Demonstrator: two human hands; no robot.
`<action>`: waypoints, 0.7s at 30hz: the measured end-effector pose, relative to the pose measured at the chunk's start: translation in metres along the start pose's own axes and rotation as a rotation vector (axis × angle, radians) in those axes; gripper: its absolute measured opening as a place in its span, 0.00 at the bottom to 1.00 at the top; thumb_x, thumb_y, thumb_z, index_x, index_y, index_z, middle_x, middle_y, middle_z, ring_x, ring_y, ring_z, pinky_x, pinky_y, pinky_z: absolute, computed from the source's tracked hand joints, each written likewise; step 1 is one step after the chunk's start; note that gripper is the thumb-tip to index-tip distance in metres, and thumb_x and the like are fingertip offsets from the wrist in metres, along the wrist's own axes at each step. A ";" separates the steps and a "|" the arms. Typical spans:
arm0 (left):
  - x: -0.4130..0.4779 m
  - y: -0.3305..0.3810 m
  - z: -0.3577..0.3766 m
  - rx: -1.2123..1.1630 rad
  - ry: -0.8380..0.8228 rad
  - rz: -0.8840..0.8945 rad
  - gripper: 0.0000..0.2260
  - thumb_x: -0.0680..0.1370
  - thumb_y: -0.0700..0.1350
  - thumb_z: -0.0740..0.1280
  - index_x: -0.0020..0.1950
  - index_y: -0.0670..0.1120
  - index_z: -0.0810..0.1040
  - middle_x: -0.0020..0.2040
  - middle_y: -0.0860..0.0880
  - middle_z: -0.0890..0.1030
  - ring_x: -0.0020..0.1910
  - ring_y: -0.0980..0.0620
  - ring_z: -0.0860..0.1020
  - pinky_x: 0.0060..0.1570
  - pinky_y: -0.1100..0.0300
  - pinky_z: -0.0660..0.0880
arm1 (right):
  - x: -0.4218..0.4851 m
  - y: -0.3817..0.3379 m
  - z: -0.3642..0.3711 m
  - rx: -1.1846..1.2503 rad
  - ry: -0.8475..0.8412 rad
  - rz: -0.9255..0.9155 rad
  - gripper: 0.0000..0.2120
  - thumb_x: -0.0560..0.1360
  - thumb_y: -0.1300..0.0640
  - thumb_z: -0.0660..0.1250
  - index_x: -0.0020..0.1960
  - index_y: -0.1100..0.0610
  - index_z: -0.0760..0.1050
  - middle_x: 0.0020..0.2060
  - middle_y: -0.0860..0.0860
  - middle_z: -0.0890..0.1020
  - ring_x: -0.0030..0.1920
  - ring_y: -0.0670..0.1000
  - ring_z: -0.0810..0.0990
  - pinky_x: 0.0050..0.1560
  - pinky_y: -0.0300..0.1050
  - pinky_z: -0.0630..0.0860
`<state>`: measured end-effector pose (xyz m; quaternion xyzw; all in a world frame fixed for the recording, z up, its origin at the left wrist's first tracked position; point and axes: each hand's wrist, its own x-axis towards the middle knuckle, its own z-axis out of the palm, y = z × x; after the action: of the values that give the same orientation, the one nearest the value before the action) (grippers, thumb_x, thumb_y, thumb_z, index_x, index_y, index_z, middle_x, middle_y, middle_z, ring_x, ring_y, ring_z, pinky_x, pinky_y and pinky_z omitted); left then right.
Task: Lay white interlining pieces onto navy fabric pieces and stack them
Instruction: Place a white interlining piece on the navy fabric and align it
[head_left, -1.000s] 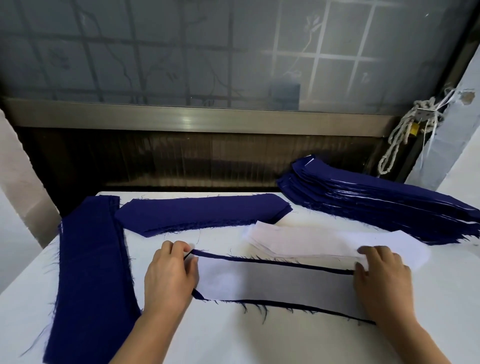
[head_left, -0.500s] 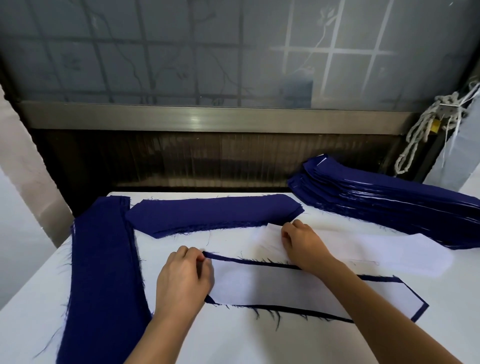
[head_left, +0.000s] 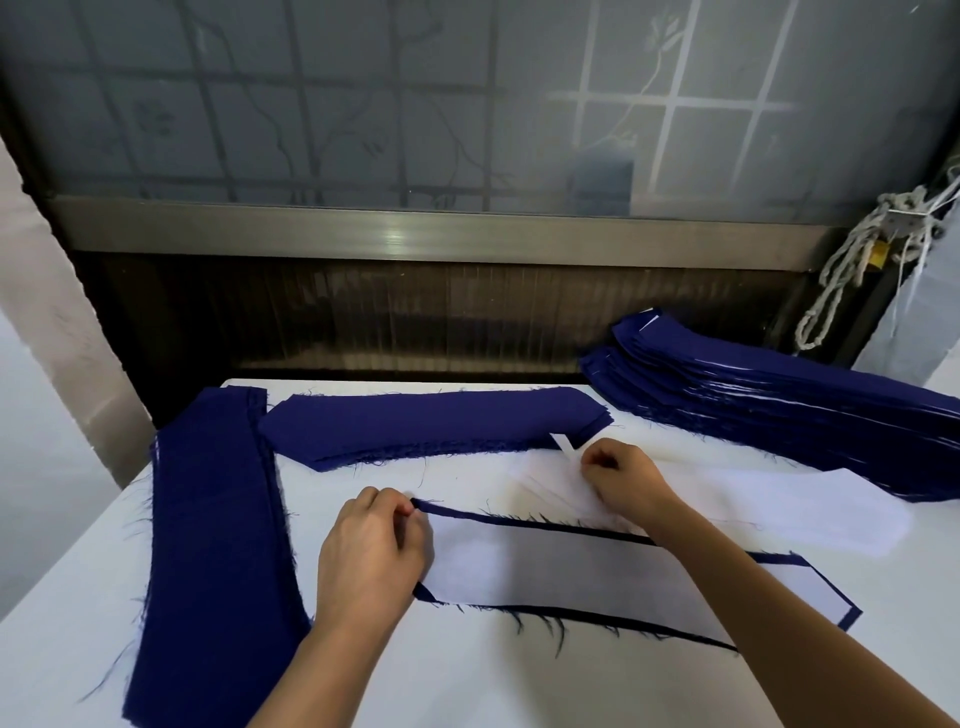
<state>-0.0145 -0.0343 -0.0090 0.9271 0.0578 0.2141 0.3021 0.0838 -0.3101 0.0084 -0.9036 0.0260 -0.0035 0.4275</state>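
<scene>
**Head view: right hand has left the laid pair for the interlining pile**

Finding 1: my right hand (head_left: 618, 480), a second ago flat on the far end of the laid pair (head_left: 571, 571), now pinches the end of the top white interlining piece (head_left: 563, 444). Its corner stands lifted just beyond my fingertips.

Finding 2: my left hand (head_left: 374, 556) has stayed put, fingers curled and pinching the navy edge at the pair's left end.

Judgement: this pair looks aligned and the next interlining is being drawn. A fresh piece from the navy stack (head_left: 431, 423), just past my right knuckles, will be wanted.

Writing, brands, labels: none legible
</scene>
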 end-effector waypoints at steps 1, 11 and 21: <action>0.000 -0.001 0.000 -0.011 0.003 0.010 0.04 0.77 0.46 0.66 0.43 0.52 0.75 0.40 0.59 0.74 0.42 0.56 0.72 0.34 0.64 0.65 | -0.002 0.000 -0.001 0.042 0.012 0.008 0.09 0.77 0.59 0.62 0.44 0.49 0.78 0.42 0.49 0.81 0.42 0.50 0.78 0.40 0.40 0.74; -0.005 0.003 -0.005 -0.201 0.057 0.146 0.08 0.81 0.54 0.62 0.43 0.61 0.76 0.39 0.65 0.78 0.43 0.59 0.76 0.40 0.60 0.73 | -0.043 -0.033 -0.006 -0.104 0.269 -0.264 0.08 0.75 0.62 0.66 0.41 0.51 0.77 0.40 0.44 0.77 0.44 0.45 0.74 0.44 0.39 0.74; -0.004 -0.006 0.000 -0.833 -0.443 -0.103 0.36 0.76 0.72 0.55 0.47 0.39 0.81 0.42 0.38 0.82 0.40 0.40 0.80 0.42 0.48 0.75 | -0.132 -0.079 0.082 -0.562 0.316 -0.702 0.04 0.66 0.56 0.60 0.36 0.55 0.72 0.34 0.50 0.73 0.37 0.52 0.71 0.38 0.45 0.68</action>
<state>-0.0179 -0.0308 -0.0138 0.7464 -0.0531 0.0009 0.6634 -0.0422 -0.1901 0.0194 -0.9268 -0.2165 -0.2779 0.1302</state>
